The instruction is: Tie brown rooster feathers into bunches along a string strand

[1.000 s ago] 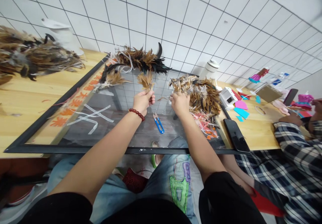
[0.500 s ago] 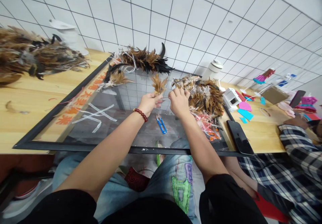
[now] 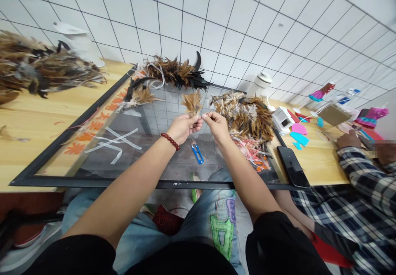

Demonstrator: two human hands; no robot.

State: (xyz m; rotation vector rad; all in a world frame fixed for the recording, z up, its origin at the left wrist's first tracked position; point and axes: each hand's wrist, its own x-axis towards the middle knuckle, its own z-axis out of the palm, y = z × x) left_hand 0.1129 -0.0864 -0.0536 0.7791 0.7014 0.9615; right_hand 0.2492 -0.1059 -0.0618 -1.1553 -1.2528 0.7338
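My left hand, with a red bead bracelet at the wrist, is closed on the base of a small bunch of brown feathers that fans upward. Close beside it, my right hand is pinched with its fingertips at the left thumb; what it holds there is too small to make out. Below the hands, blue-handled thread snips lie on the framed glass panel. To the right of my right hand is a large heap of brown and pale feathers.
White ribbon strips lie crossed on the glass at left. Dark feathers rest at its back edge, and another heap lies far left. A phone sits at the right frame edge, near a co-worker's plaid sleeve.
My right hand has moved left, from just apart to fingertips meeting my left hand. The feather bunch stays in my left hand. The co-worker's hand has come up over the table.
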